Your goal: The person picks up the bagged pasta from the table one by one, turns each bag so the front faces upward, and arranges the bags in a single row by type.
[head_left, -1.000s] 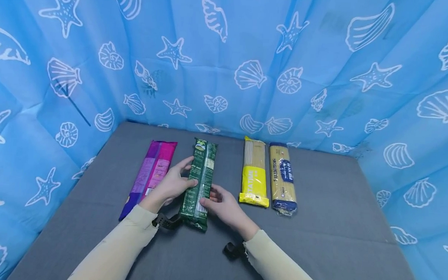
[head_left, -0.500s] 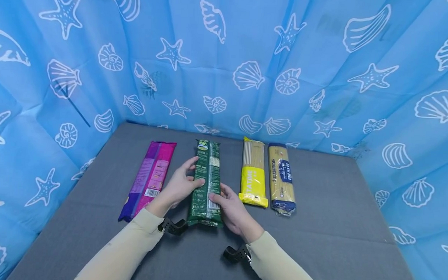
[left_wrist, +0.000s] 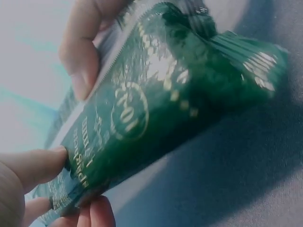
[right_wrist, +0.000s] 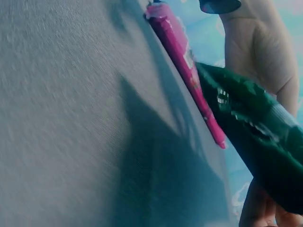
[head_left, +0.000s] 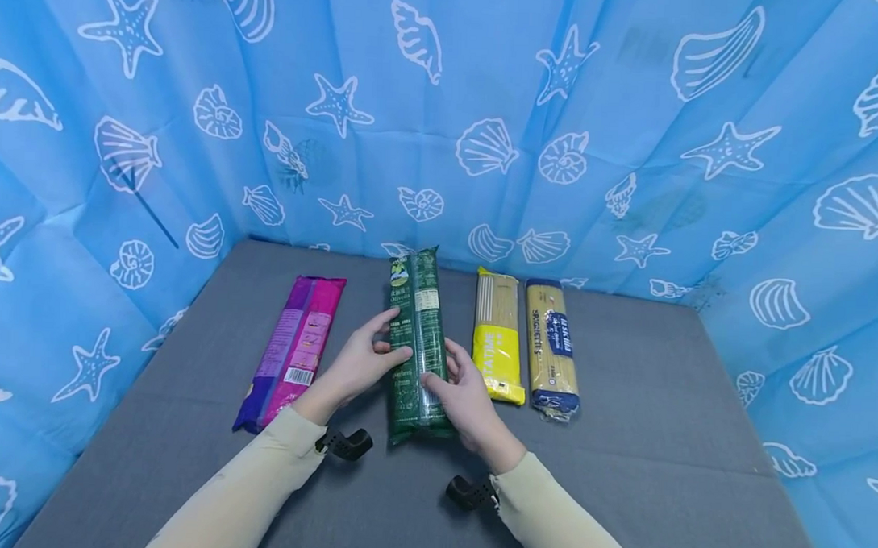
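Note:
A green spaghetti packet (head_left: pixel 415 346) is held up over the table between both hands, its printed back with a pale seam toward the head camera. My left hand (head_left: pixel 363 356) grips its left edge, thumb on the face and fingers curled beneath. Lower on the right edge, my right hand (head_left: pixel 471 400) pinches it with the thumb on top. In the left wrist view, the green packet (left_wrist: pixel 128 118) has its crimped end at the upper right. The right wrist view shows the green packet (right_wrist: pixel 251 123) above a dark shadow on the table.
A purple and pink packet (head_left: pixel 291 349) lies left of the hands on the grey table (head_left: pixel 642 475). A yellow spaghetti packet (head_left: pixel 500 349) and a blue-ended spaghetti packet (head_left: pixel 553 346) lie side by side at right. A blue shell-print curtain (head_left: pixel 430 104) hangs behind.
Both hands have carried the green packet to the right, and its far end now reaches higher in the view. The other packets have stayed in place.

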The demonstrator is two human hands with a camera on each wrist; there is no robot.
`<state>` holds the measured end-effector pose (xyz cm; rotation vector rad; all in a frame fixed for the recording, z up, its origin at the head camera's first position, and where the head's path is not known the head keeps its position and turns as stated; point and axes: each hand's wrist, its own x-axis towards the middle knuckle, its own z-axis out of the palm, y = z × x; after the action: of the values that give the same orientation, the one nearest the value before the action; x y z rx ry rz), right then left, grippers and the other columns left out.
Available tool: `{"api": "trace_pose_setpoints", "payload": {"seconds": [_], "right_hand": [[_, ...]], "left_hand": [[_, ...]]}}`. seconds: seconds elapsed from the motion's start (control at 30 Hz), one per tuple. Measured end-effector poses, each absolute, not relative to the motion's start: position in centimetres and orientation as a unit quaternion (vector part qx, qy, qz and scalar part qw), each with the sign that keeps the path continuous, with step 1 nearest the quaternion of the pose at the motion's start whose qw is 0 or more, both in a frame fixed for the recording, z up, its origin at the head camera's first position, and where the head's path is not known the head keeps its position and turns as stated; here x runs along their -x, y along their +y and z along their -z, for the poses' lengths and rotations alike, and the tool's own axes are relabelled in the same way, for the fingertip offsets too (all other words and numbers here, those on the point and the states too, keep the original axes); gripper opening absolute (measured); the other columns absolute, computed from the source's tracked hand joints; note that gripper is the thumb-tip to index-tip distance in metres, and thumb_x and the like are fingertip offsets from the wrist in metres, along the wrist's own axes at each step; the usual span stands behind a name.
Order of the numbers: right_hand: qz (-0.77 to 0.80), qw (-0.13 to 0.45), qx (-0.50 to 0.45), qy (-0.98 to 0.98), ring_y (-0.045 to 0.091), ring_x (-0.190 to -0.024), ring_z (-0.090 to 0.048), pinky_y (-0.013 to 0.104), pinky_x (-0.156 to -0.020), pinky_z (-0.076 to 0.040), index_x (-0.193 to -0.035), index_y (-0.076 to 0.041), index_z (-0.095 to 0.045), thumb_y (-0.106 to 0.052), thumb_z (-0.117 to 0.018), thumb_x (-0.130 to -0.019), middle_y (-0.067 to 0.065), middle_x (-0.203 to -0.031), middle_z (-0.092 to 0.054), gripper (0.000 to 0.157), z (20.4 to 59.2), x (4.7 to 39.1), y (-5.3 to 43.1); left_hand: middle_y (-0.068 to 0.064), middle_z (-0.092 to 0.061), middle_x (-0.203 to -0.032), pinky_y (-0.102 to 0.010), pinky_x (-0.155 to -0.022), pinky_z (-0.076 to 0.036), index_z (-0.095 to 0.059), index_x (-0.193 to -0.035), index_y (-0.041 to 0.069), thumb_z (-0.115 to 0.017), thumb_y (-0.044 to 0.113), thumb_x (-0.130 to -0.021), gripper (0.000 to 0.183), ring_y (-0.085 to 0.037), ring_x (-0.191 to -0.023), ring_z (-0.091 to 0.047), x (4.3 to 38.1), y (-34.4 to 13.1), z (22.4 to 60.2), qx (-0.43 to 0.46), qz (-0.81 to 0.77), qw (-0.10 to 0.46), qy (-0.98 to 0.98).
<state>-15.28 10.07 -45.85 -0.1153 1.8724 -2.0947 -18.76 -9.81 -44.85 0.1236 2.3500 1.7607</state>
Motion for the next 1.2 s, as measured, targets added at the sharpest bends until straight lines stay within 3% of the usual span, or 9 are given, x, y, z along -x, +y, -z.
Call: {"api": "trace_pose_setpoints", "payload": {"seconds": [0.3,0.5,0.63,0.77,1.03,1.2], "right_hand": [[0.649,0.083,0.097,0.750,0.024,-0.105,-0.062,0.041,-0.082,-0.055,-0.148,-0.025,-0.034,-0.012,-0.062,-0.095,0.004,-0.130,-0.055,0.062,43.9,15.3,10.4],[0.545,0.008,0.134,0.828,0.017,-0.097,-0.060,0.038,-0.081,-0.055,-0.145,-0.030,-0.038,-0.012,-0.064,-0.092,-0.002,-0.119,-0.058,0.062,43.2,15.2,10.3],[0.464,-0.028,0.161,0.870,0.015,-0.098,-0.059,0.037,-0.082,-0.053,-0.147,-0.023,-0.038,-0.010,-0.066,-0.089,0.000,-0.124,-0.058,0.065,42.9,14.9,10.0],[0.358,-0.072,0.195,0.910,0.014,-0.098,-0.058,0.034,-0.083,-0.052,-0.146,-0.016,-0.041,-0.010,-0.070,-0.086,0.001,-0.127,-0.059,0.067,42.6,14.6,9.6],[0.149,-0.205,0.285,0.924,0.018,-0.082,-0.057,0.025,-0.070,-0.053,-0.139,-0.010,-0.048,-0.014,-0.078,-0.080,0.006,-0.113,-0.065,0.067,43.6,13.6,8.3],[0.109,-0.216,0.290,0.926,0.019,-0.086,-0.058,0.027,-0.074,-0.054,-0.141,-0.012,-0.048,-0.020,-0.081,-0.080,0.007,-0.119,-0.064,0.070,44.0,13.1,7.6]], "left_hand": [[-0.013,-0.042,-0.144,-0.042,-0.085,-0.053,-0.029,-0.153,0.026,-0.065,0.028,-0.094,0.068,-0.024,-0.109,-0.058,19.0,-9.3,44.3,-0.061,-0.617,0.098,0.778],[-0.015,-0.045,-0.133,-0.042,-0.088,-0.053,-0.032,-0.151,0.019,-0.057,0.035,-0.098,0.061,-0.029,-0.108,-0.059,19.1,-9.3,43.6,-0.061,-0.677,0.099,0.726],[-0.015,-0.046,-0.132,-0.039,-0.088,-0.053,-0.033,-0.150,0.012,-0.052,0.041,-0.099,0.061,-0.031,-0.114,-0.056,19.1,-9.5,42.9,-0.050,-0.710,0.112,0.693],[-0.019,-0.050,-0.133,-0.044,-0.090,-0.051,-0.041,-0.143,0.002,-0.050,0.042,-0.100,0.059,-0.035,-0.115,-0.056,18.8,-9.6,42.0,-0.044,-0.727,0.121,0.675],[-0.018,-0.063,-0.119,-0.040,-0.086,-0.054,-0.053,-0.130,0.000,-0.061,0.050,-0.092,0.063,-0.024,-0.098,-0.067,18.7,-9.6,42.6,0.028,-0.720,0.093,0.687],[-0.018,-0.063,-0.115,-0.034,-0.079,-0.056,-0.053,-0.127,-0.001,-0.062,0.043,-0.093,0.056,-0.022,-0.092,-0.068,18.6,-9.5,43.1,0.076,-0.726,0.080,0.678]]}}
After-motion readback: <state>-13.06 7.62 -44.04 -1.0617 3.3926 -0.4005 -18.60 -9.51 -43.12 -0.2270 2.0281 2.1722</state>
